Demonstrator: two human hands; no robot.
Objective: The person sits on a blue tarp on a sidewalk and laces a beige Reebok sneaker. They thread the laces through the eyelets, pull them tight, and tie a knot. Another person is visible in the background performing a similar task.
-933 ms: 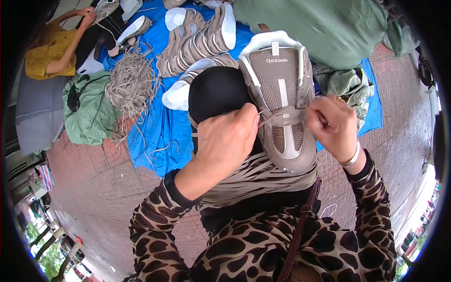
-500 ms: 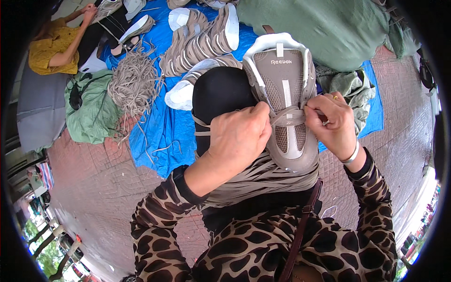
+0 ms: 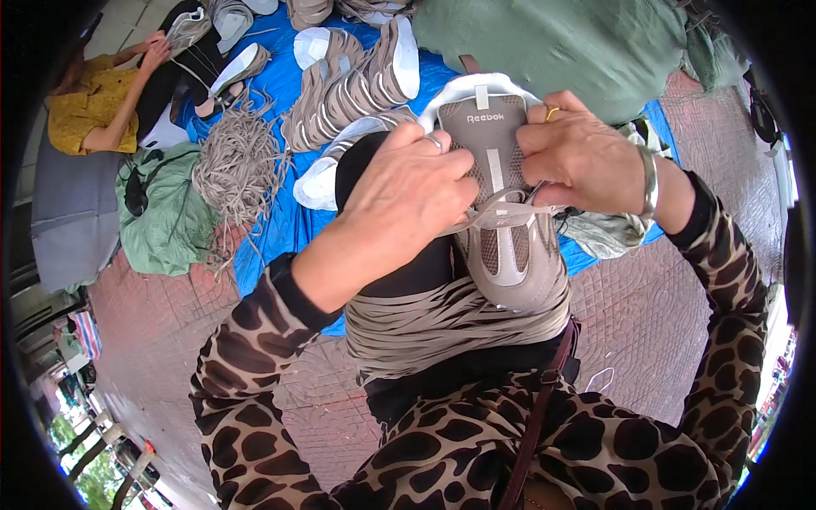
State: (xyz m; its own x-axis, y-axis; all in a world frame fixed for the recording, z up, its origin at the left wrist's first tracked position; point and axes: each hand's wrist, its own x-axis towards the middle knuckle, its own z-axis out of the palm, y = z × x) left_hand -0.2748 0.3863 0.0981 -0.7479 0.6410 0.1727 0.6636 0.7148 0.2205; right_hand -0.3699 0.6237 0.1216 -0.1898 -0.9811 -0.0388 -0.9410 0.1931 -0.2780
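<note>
Sneaker (image 3: pixel 508 255) sits clamped at opposite edges by left hand (image 3: pixel 408 189) and right hand (image 3: pixel 586 155); uneven pull could leave the lace (image 3: pixel 506 209) lopsided.

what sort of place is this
Probably an outdoor sidewalk or square serving as an informal shoe workspot: reddish patterned paving on the ground, leafy green trees at the lower left edge, and a row of taupe-and-white sneakers on a crinkled blue plastic sheet.

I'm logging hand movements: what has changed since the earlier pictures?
The left hand and right hand moved up the shoe toward its opening; the right also came inward to the tongue. Whether either let go of the lace is unclear. The lace still crosses the shoe.
</note>
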